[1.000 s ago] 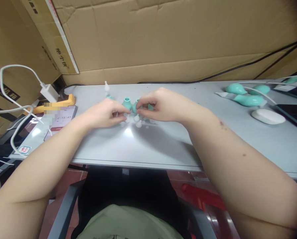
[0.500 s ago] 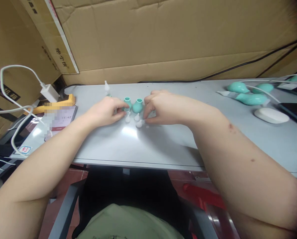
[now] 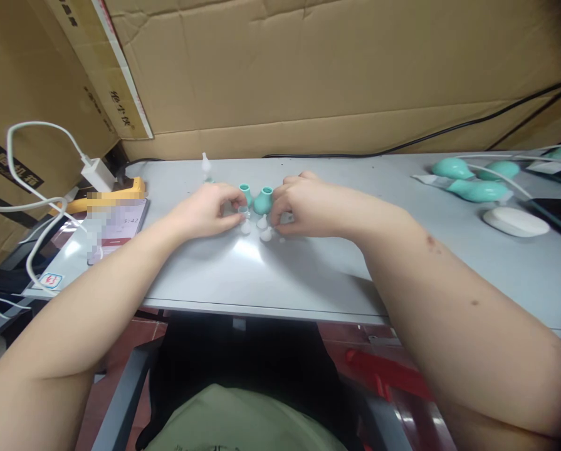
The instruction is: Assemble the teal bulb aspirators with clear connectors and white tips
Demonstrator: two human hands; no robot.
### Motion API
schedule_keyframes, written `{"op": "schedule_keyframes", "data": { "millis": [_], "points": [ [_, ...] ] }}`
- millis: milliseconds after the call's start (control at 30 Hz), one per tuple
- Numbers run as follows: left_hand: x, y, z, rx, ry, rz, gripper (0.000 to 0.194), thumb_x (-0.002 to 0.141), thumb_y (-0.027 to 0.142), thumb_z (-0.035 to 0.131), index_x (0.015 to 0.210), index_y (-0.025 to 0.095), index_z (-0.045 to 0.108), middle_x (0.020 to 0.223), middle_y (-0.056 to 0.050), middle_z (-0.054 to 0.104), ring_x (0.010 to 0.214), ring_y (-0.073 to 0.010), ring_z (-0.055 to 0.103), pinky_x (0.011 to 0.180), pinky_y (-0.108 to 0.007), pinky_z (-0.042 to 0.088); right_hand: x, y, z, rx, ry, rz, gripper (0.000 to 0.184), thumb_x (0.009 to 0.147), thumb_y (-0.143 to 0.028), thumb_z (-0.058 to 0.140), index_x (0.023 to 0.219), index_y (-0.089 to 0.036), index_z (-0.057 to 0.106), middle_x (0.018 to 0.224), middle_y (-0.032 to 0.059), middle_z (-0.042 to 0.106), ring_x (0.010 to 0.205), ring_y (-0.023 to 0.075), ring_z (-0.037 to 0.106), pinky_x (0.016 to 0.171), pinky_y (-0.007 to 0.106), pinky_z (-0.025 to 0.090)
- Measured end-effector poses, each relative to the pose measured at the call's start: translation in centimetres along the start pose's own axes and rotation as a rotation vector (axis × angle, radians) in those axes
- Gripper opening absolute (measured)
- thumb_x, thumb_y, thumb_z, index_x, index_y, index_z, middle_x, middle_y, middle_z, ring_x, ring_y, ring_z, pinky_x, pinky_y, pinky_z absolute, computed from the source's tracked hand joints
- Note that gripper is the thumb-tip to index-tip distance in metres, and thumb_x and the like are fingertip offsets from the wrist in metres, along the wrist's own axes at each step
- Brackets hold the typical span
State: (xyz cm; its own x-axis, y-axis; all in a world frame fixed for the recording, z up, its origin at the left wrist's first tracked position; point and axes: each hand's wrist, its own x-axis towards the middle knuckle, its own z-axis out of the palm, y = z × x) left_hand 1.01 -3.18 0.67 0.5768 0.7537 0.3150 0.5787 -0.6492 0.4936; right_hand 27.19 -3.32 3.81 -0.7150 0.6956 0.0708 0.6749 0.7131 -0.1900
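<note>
Two small teal rubber bulbs stand upright on the grey table, one behind my left fingers and one between my hands. Several small white translucent tips lie just in front of them. My left hand rests on the table with its fingers pinched at a small clear piece next to the left bulb. My right hand lies curled, its fingertips closed on something small beside the right bulb that I cannot make out. A lone white tip stands farther back.
A phone lies at the left near a yellow power strip with a white charger and cables. At the right lie several teal bulbs with tubing and a white oval object. Cardboard boxes wall the back.
My right hand let go of the right teal bulb, which now stands free, and dropped to the small parts beside it. My left hand shifted slightly right toward the left bulb.
</note>
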Motion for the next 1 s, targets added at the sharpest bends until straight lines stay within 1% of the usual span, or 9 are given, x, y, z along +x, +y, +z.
{"op": "schedule_keyframes", "data": {
  "millis": [100,133,233,333,433,533,767,900,1000],
  "points": [
    [-0.1,0.0,-0.6,-0.09,0.07,-0.067,0.018,0.087,0.031,0.076,0.099,0.017,0.076,0.071,0.001,0.067,0.056,-0.0091,0.05,0.055,-0.025,0.039,-0.3,0.3,-0.7,0.017,0.056,-0.022,0.013,0.081,-0.017,0.075,0.073,-0.026,0.081,0.08,0.0045,0.071,0.088,0.0255,0.062,0.098,0.047,0.042],
    [-0.2,0.0,-0.9,-0.124,0.115,-0.079,0.019,0.086,0.032,0.077,0.099,0.017,0.076,0.071,0.001,0.068,0.056,-0.0092,0.051,0.053,-0.025,0.039,-0.4,0.3,-0.9,0.041,0.117,-0.039,0.012,0.083,-0.02,0.074,0.074,-0.025,0.08,0.08,0.0042,0.071,0.086,0.0245,0.062,0.096,0.046,0.043],
    [-0.1,-0.3,-1.6,-0.263,0.243,-0.08,0.021,0.086,0.032,0.079,0.099,0.017,0.075,0.087,-0.005,0.078,0.063,-0.01,0.061,0.056,-0.024,0.046,-0.4,0.2,-1.0,0.153,0.298,-0.052,0.012,0.089,-0.029,0.072,0.082,-0.024,0.08,0.086,0.0051,0.075,0.085,0.0237,0.065,0.087,0.042,0.047],
    [0.0,-0.5,-1.8,-0.424,0.298,-0.066,0.023,0.087,0.031,0.079,0.104,0.017,0.074,0.097,-0.008,0.081,0.073,-0.0124,0.07,0.065,-0.026,0.057,0.1,-0.2,-0.1,0.303,0.403,-0.07,0.012,0.091,-0.031,0.072,0.087,-0.024,0.081,0.091,0.0057,0.079,0.09,0.0244,0.069,0.082,0.039,0.051],
    [0.2,-0.4,-1.5,-0.495,0.28,-0.093,0.024,0.087,0.031,0.08,0.106,0.017,0.074,0.092,-0.007,0.08,0.074,-0.014,0.073,0.066,-0.026,0.061,0.9,-0.6,1.1,0.427,0.475,-0.126,0.014,0.09,-0.034,0.075,0.087,-0.022,0.081,0.086,0.005,0.08,0.083,0.0215,0.069,0.08,0.037,0.052],
    [0.2,-0.2,-1.1,-0.517,0.228,-0.131,0.026,0.089,0.035,0.082,0.106,0.017,0.073,0.088,-0.006,0.08,0.075,-0.0157,0.076,0.068,-0.028,0.066,1.4,-1.1,1.9,0.511,0.514,-0.123,0.017,0.09,-0.036,0.076,0.087,-0.02,0.082,0.084,0.0046,0.08,0.079,0.0197,0.07,0.078,0.035,0.053],
    [0.0,0.2,-0.7,-0.55,0.156,-0.155,0.032,0.089,0.037,0.083,0.111,0.016,0.072,0.094,-0.007,0.08,0.08,-0.0182,0.081,0.072,-0.031,0.072,1.6,-1.3,2.3,0.605,0.548,-0.081,0.029,0.092,-0.049,0.081,0.093,-0.02,0.087,0.088,0.0067,0.083,0.081,0.0204,0.073,0.076,0.034,0.057],
    [0.0,0.6,-0.7,-0.59,0.162,-0.185,0.023,0.09,0.029,0.081,0.108,0.016,0.074,0.095,-0.006,0.081,0.077,-0.0161,0.08,0.071,-0.028,0.071,1.7,-1.4,2.5,0.631,0.561,-0.081,0.025,0.093,-0.045,0.081,0.093,-0.021,0.088,0.091,0.0068,0.085,0.083,0.0214,0.074,0.078,0.035,0.059],
    [0.0,0.7,-0.6,-0.602,0.168,-0.19,0.023,0.09,0.028,0.081,0.108,0.016,0.074,0.094,-0.006,0.081,0.077,-0.0162,0.08,0.072,-0.029,0.071,1.7,-1.4,2.6,0.644,0.568,-0.083,0.019,0.093,-0.04,0.08,0.093,-0.022,0.088,0.093,0.0062,0.086,0.085,0.0222,0.076,0.08,0.036,0.06]
  ]
}}
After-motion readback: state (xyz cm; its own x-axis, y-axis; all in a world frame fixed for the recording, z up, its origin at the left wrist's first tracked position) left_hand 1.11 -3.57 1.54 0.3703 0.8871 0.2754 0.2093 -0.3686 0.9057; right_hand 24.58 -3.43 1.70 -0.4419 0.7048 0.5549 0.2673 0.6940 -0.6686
